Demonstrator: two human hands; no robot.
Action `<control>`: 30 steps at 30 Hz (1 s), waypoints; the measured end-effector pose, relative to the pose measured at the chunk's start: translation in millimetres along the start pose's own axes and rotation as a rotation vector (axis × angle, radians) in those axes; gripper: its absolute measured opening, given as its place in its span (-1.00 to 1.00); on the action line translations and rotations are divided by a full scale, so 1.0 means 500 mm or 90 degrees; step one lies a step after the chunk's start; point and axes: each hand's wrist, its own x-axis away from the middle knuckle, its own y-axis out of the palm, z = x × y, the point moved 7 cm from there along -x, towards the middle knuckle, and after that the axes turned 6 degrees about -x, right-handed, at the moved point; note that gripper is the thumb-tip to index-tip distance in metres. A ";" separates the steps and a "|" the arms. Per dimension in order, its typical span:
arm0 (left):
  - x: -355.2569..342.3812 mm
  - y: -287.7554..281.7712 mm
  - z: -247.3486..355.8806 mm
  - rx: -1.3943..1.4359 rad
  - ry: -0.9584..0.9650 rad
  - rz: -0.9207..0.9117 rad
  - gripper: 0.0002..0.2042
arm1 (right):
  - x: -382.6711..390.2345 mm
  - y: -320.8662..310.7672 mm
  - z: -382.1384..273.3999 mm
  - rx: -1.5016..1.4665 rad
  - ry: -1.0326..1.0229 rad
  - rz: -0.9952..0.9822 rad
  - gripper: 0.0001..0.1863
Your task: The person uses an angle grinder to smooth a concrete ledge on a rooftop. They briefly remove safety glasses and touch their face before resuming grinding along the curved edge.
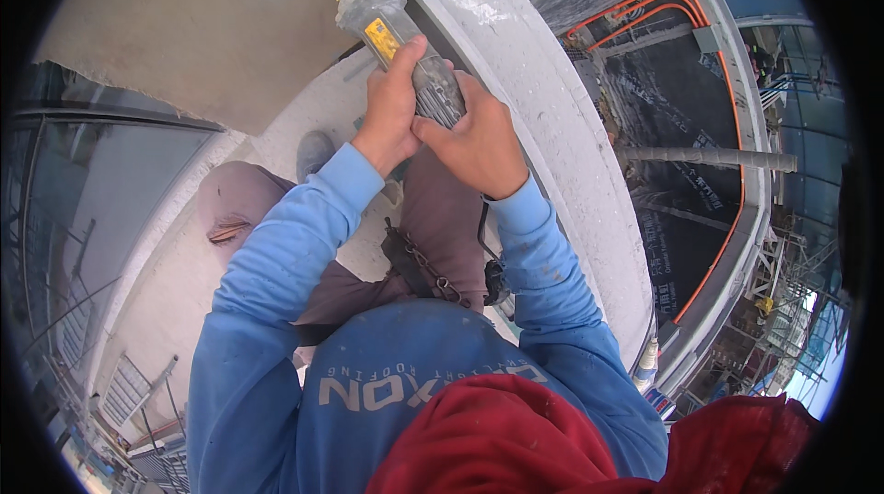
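An angle grinder (377, 11), dusty grey with a yellow label, is held in both my hands at the upper middle. My left hand (392, 112) wraps the left side of its body, thumb along the top. My right hand (481, 141) grips the ribbed rear end from the right. The tool's head points away from me, close to the inner edge of a pale curved ledge (543, 80). Whether its disc touches that edge I cannot tell. A dark cord runs down near my right wrist.
A large dusty beige panel (198, 24) fills the upper left. Right of the ledge lies a recess with black sheeting (681, 227), orange conduit (740, 153) and a pole (709, 158) across it. Scaffolding (783, 273) stands far right. A chain (433, 271) hangs at my waist.
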 end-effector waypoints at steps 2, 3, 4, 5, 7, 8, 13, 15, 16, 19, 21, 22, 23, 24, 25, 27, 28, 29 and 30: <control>0.000 -0.001 -0.003 -0.001 0.001 -0.002 -0.59 | 0.004 -0.001 0.001 0.005 -0.001 0.002 -0.25; -0.001 -0.002 -0.006 -0.001 0.004 -0.004 -0.60 | 0.006 -0.001 0.003 0.007 0.000 0.001 -0.25; -0.002 -0.003 -0.007 0.000 0.006 -0.007 -0.60 | 0.006 0.000 0.004 0.009 0.002 0.000 -0.25; -0.003 -0.004 -0.006 0.006 0.011 -0.003 -0.60 | 0.005 0.001 0.003 0.004 0.009 -0.002 -0.27; -0.007 -0.004 -0.004 0.018 0.018 0.004 -0.61 | 0.002 0.001 0.000 -0.003 0.025 -0.003 -0.30; -0.009 -0.004 -0.004 0.020 0.015 0.000 -0.61 | 0.000 0.002 0.001 -0.003 0.016 -0.002 -0.33; -0.028 -0.009 0.004 0.009 0.013 0.007 -0.61 | -0.020 0.007 0.006 -0.003 -0.004 0.004 -0.43; -0.034 -0.011 0.008 0.005 0.007 0.000 -0.61 | -0.028 0.012 0.012 0.000 -0.010 0.007 -0.40; -0.038 -0.012 0.009 0.002 0.005 -0.003 -0.61 | -0.032 0.013 0.014 0.001 -0.013 0.009 -0.38; -0.052 -0.015 0.011 0.014 0.011 -0.010 -0.59 | -0.045 0.019 0.024 -0.013 0.040 -0.018 -0.31; -0.058 -0.017 0.015 0.010 0.006 -0.007 -0.58 | -0.053 0.022 0.023 -0.007 0.028 -0.016 -0.28; -0.062 -0.018 0.017 0.009 0.002 -0.006 -0.58 | -0.057 0.023 0.022 -0.003 0.023 -0.015 -0.26; -0.067 -0.019 0.018 0.006 0.000 -0.012 -0.57 | -0.060 0.024 0.023 0.000 0.023 -0.010 -0.30; -0.072 -0.021 0.018 0.003 -0.002 -0.017 -0.57 | -0.061 0.026 0.025 0.003 0.023 -0.006 -0.34; -0.076 -0.023 0.019 0.000 -0.004 -0.022 -0.56 | -0.063 0.027 0.025 0.006 0.022 -0.002 -0.38; -0.083 -0.025 0.021 0.003 -0.005 -0.023 -0.56 | -0.068 0.029 0.025 0.010 0.013 0.001 -0.36; -0.086 -0.025 0.022 0.004 -0.005 -0.023 -0.56 | -0.070 0.029 0.023 0.012 0.008 0.002 -0.36; -0.089 -0.026 0.024 0.008 -0.006 -0.023 -0.56 | -0.072 0.031 0.023 0.014 0.010 0.000 -0.35; -0.092 -0.027 0.026 0.013 -0.009 -0.023 -0.56 | -0.075 0.032 0.022 0.017 0.012 -0.003 -0.34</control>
